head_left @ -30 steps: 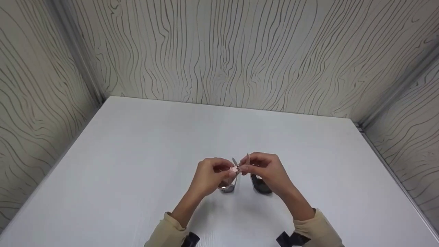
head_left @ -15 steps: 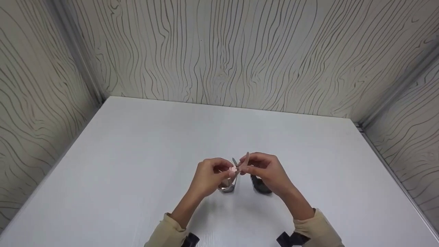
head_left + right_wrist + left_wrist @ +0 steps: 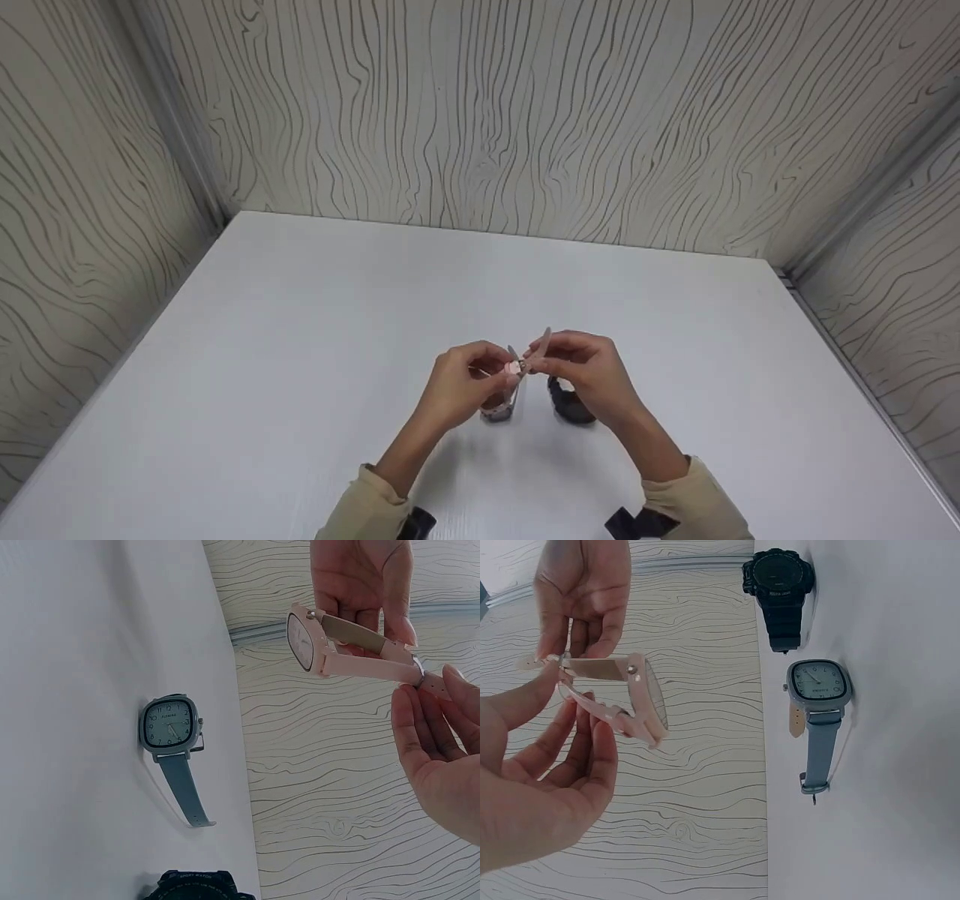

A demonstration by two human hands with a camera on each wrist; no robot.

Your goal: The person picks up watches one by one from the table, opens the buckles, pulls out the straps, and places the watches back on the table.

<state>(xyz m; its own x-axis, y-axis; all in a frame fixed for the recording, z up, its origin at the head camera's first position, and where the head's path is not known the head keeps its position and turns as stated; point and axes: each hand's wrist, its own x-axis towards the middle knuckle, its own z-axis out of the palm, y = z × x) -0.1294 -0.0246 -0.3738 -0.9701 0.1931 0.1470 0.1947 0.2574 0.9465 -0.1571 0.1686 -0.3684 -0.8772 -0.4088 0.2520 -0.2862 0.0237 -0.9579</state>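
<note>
Both hands hold a pink wristwatch up off the table, its strap bent into a loop. My left hand pinches the strap at the buckle, where the two strap ends meet. Fingers of my right hand pinch the pointed strap end that passes through the buckle. In the left wrist view the watch case hangs side-on, clear of both palms. A blue-grey wristwatch and a black wristwatch lie below the hands; in the head view the hands partly cover them.
The white table extends around the hands on all sides. Panels with a wood-grain pattern rise behind it and at both sides. Wrist straps with dark camera mounts sit at the sleeves.
The pink strap end at my right hand has shifted slightly up and right and leans more. Both hands have risen a little; the two watches on the table have stayed put.
</note>
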